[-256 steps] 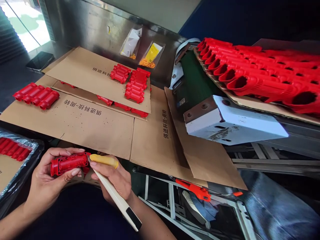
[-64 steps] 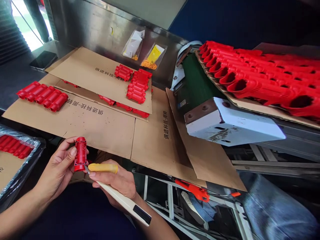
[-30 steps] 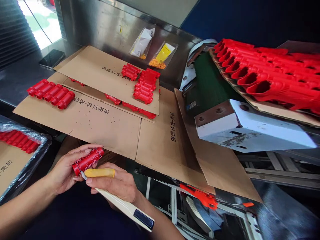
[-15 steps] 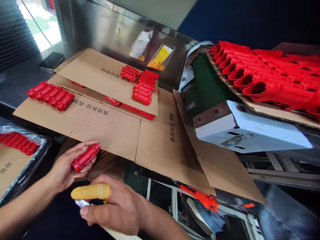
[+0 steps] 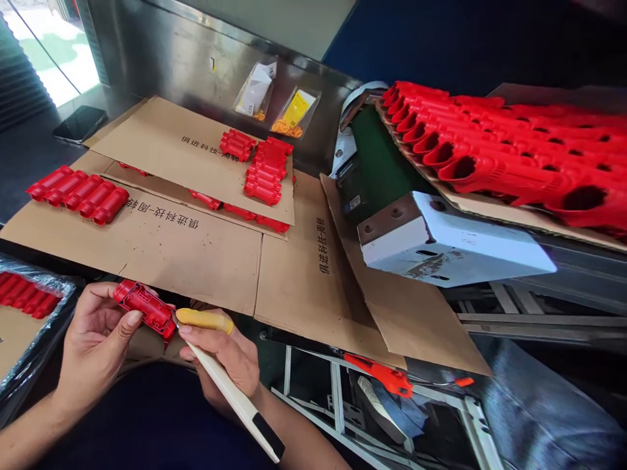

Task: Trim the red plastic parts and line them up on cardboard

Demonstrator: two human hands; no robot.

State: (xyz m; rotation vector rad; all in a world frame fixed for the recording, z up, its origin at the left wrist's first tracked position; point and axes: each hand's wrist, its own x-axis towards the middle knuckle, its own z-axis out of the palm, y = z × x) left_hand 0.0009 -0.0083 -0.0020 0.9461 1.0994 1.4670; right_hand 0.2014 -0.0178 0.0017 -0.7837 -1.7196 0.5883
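One knife blade, barely visible

The red plastic part, ribbed at its ends with dark-edged ridges across its face, sits in the left fingers, thumb over its near edge. It slants down toward the right fingers, its lower end jutting free. The cream-handled knife lies gripped there, its handle sloping back and away to a dark end panel; its small tip seems to meet that lower end.
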